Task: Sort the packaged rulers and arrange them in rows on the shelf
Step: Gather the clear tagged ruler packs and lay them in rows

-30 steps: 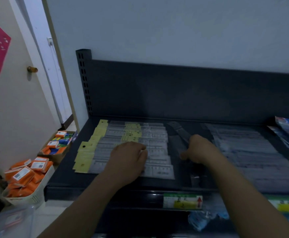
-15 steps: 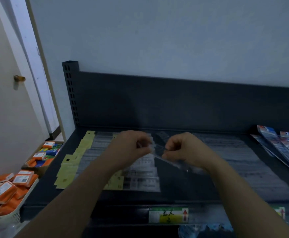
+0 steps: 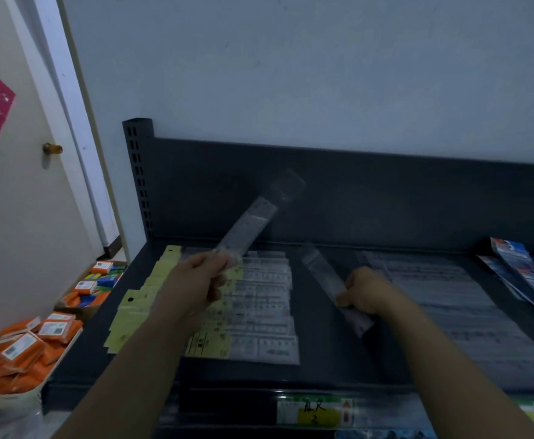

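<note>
My left hand (image 3: 200,280) grips the lower end of a clear packaged ruler (image 3: 253,221) that tilts up and to the right above the dark shelf (image 3: 329,365). My right hand (image 3: 365,293) holds a second clear packaged ruler (image 3: 321,274), which lies low over the shelf's middle gap and points up-left. Below my left hand lies a row of rulers with yellow header cards (image 3: 259,312). A row of plain clear packaged rulers (image 3: 443,302) covers the shelf to the right of my right hand.
Blue-topped packages (image 3: 529,274) lie at the shelf's far right. The shelf's back panel (image 3: 354,198) rises behind. Price labels (image 3: 315,411) sit on the front rail. Boxes of orange packets (image 3: 28,350) stand on the floor at left, beside a door (image 3: 15,185).
My hands were together over the shelf's middle, pulling rulers apart. Now they are separated, each holding one ruler; the left one has lifted and swung up to the right.
</note>
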Available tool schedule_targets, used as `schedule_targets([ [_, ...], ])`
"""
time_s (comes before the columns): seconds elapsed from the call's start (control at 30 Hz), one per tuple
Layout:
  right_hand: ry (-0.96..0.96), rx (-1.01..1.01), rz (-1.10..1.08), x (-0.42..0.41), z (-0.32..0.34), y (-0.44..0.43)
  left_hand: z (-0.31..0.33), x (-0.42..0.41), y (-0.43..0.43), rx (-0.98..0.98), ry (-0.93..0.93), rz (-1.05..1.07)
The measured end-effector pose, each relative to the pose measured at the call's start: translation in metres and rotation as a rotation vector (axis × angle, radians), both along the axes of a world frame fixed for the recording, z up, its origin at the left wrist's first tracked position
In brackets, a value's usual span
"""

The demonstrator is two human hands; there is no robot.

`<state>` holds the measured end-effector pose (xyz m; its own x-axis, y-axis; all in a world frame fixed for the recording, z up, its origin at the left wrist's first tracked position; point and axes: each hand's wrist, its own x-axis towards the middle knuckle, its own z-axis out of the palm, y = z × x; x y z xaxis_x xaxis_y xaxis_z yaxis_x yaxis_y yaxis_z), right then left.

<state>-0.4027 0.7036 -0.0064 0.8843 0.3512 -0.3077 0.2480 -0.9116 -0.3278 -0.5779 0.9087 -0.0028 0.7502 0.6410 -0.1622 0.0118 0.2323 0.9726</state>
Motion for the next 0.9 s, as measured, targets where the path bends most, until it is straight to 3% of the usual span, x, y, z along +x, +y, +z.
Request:
schedule_targets([
  [0.07, 0.013, 0.136, -0.036, -0.009, 0.002, -0.001, -0.003, 0.009, -0.007, -0.154, -0.013, 0.040],
  [0.17, -0.039, 0.555, -0.141, -0.031, 0.006, 0.000, -0.006, 0.016, -0.022, -0.318, -0.074, 0.052],
  [0.27, 0.223, 1.062, -0.224, -0.058, 0.007, 0.013, -0.002, 0.019, -0.046, -0.349, -0.149, -0.030],
  [0.37, 0.450, 1.266, -0.200, -0.076, 0.008, 0.022, -0.002, 0.023, -0.070, -0.205, -0.107, -0.088],
  [0.43, 0.502, 1.325, -0.202, -0.082, 0.010, 0.022, -0.003, 0.022, -0.083, -0.102, -0.078, -0.179],
  [0.63, 0.281, 1.293, -0.241, -0.077, 0.000, -0.009, -0.009, 0.020, -0.101, 0.074, -0.017, -0.288],
  [0.9, 0.217, 1.002, 0.153, -0.057, 0.003, -0.083, 0.000, 0.051, -0.125, 0.143, -0.130, -0.166],
])
